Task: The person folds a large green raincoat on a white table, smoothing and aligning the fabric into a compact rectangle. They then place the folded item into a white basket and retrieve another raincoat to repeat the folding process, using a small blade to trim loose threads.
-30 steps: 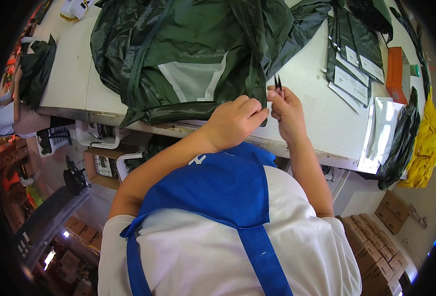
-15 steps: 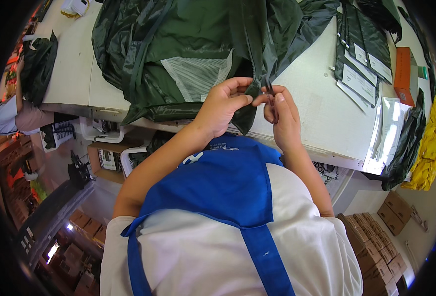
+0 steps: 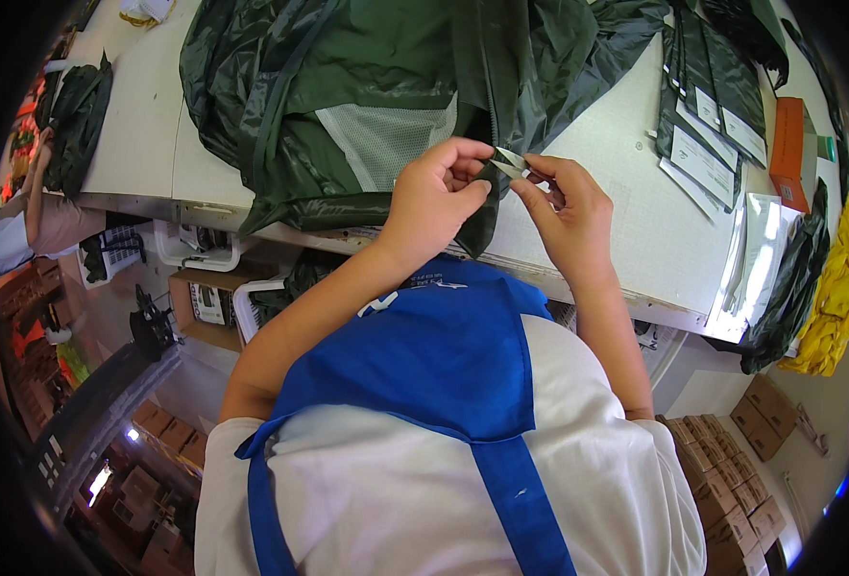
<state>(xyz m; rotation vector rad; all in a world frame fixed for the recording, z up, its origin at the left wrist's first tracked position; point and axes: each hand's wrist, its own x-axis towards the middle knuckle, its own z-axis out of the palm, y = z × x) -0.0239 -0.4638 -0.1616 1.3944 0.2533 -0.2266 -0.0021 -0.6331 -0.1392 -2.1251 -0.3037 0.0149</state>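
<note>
A dark green jacket (image 3: 367, 72) with a pale mesh lining patch (image 3: 386, 139) and a front zipper lies spread on the table in front of me. My left hand (image 3: 434, 197) is closed in a pinch on the jacket's edge, by the lower end of the zipper. In my right hand (image 3: 573, 211) is a small pair of thread snips (image 3: 513, 163), gripped between thumb and fingers. Their two pointed blades stand apart and point left at the pinched edge. Whether they touch the fabric I cannot tell.
On the white table (image 3: 597, 206), flat dark packages with white labels (image 3: 703, 154) lie to the right, beside an orange box (image 3: 788, 149). Yellow cloth (image 3: 833, 298) hangs at the far right. At the left another person's arm (image 3: 36, 182) reaches toward dark green fabric (image 3: 79, 120). Bins stand under the table.
The snips have turned in my right hand, and their blades now show bright and spread toward the jacket edge. My right hand has shifted slightly right. The left hand keeps its pinch.
</note>
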